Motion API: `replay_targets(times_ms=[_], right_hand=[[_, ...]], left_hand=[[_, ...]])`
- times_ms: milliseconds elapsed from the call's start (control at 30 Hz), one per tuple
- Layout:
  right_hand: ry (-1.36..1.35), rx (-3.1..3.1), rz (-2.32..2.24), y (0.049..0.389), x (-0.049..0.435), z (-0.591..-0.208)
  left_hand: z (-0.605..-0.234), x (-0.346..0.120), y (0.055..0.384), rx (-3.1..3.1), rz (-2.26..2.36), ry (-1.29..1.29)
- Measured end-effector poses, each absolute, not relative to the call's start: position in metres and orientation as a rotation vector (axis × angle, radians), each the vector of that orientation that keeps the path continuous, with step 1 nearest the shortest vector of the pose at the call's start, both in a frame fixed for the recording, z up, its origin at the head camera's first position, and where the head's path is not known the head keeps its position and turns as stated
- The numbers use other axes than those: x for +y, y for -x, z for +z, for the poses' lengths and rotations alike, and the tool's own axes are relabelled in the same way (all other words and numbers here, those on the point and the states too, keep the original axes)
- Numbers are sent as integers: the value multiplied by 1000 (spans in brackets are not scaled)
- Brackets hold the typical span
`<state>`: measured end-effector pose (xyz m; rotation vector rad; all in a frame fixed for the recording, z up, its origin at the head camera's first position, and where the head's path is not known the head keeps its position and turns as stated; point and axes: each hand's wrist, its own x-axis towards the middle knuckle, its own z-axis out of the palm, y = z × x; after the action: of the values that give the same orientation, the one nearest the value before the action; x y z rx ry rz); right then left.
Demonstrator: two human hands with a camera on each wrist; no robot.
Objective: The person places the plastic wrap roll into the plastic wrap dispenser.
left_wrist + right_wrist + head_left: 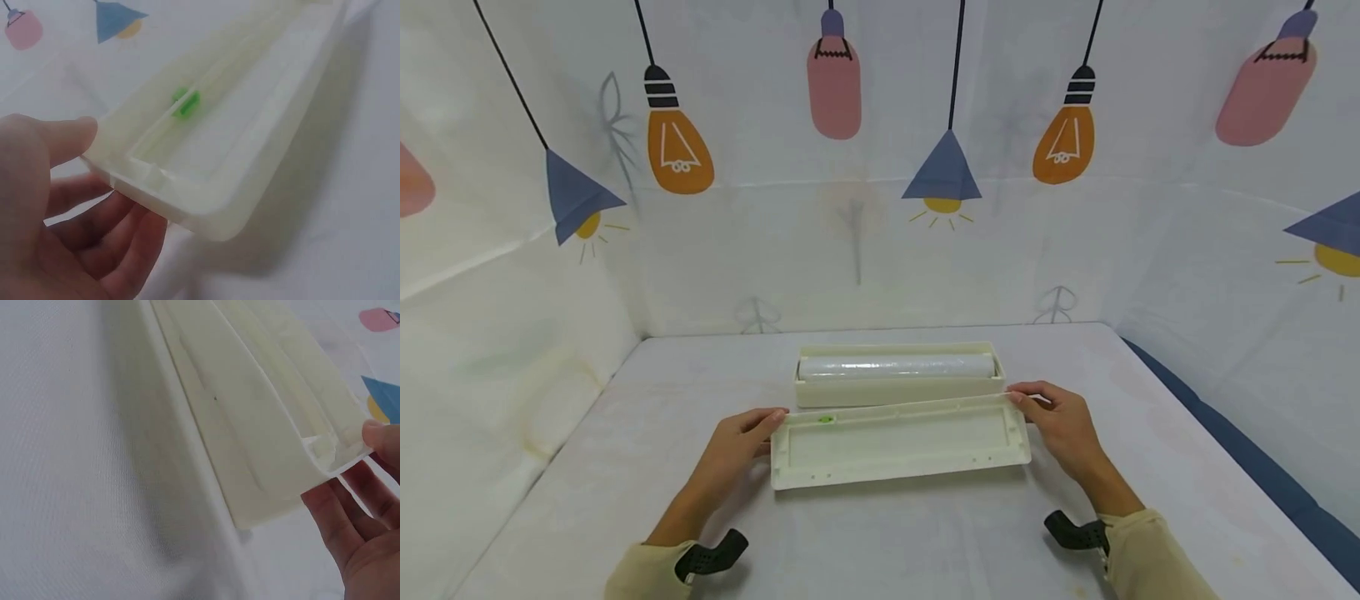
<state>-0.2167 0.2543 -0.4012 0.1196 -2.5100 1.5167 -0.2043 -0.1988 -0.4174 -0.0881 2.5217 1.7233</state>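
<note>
a long cream lid (pixel 895 446) lies just below the middle of the head view, between the two hands, its ribbed inner side facing the camera. the left hand (pixel 741 446) is at its left end and pinches the upper left corner — in the left wrist view the thumb rests over the rim and the fingers curl beneath. the right hand (pixel 1063 425) is at the opposite end and grips the upper right corner, thumb on the near side, fingers behind and below, as the right wrist view also shows. the lid is slightly slanted, its right end higher in the frame than its left, and a shadow runs along its lower edge. a small green piece (pixel 826 418) sits near its upper left corner.

just above the lid in the frame, a cream box (pixel 895 392) stands on the white table (pixel 880 542) with a shiny, pale roll (pixel 895 367) lying lengthwise in it; the lid's upper right edge overlaps the box in view, and whether they touch i cannot tell. pale sleeves (pixel 1153 558) and black wrist pieces (pixel 722 552) show at the lower left and lower right — behind the table hangs a white cloth (pixel 880 275) printed with lamps.
</note>
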Motion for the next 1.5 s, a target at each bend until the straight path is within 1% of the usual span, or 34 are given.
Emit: replay_targets(times_ms=[467, 700, 867, 1333, 1500], right_hand=[[-181, -2212, 1537, 217, 254, -403], [-33, -2182, 1653, 215, 254, -406], [-11, -2180, 1716, 216, 253, -407], [-170, -2222, 1888, 221, 258, -406], [-230, -2332, 1894, 220, 262, -401]], left_hand=[[-417, -190, 203, 2353, 1799, 194], [-415, -186, 203, 2267, 1900, 115], [-412, -186, 203, 2274, 1942, 46], [-412, -190, 199, 2376, 1946, -6], [-409, -192, 200, 2418, 1941, -84]])
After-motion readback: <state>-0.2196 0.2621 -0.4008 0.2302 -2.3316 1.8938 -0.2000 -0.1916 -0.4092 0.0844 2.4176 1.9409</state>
